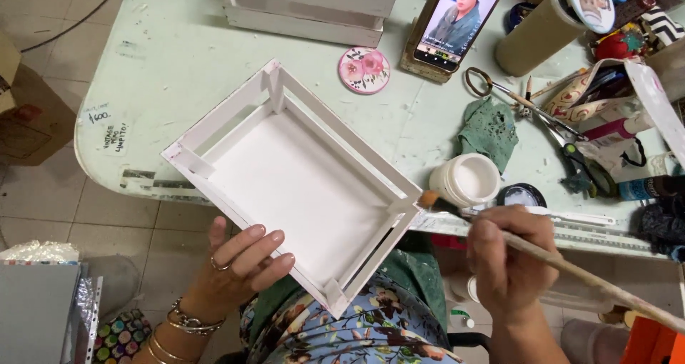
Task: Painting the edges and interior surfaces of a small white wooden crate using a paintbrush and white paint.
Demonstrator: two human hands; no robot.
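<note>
A white-painted wooden crate [285, 171] lies tilted over the table's front edge, its open side up. My left hand [239, 264] supports it from below at the near side, fingers spread against the outer wall. My right hand [510, 253] grips a long wooden paintbrush [571, 268]; its bristle tip touches the crate's right corner. An open jar of white paint [467, 180] stands just behind the brush tip, with its black lid [521, 195] beside it.
On the pale green table [171, 57] are a second white crate [307, 4], a round floral coaster [364, 69], a propped phone [457, 22], a green rag [489, 129], scissors [549, 125] and a cardboard tube [539, 29]. Cluttered craft supplies fill the right side.
</note>
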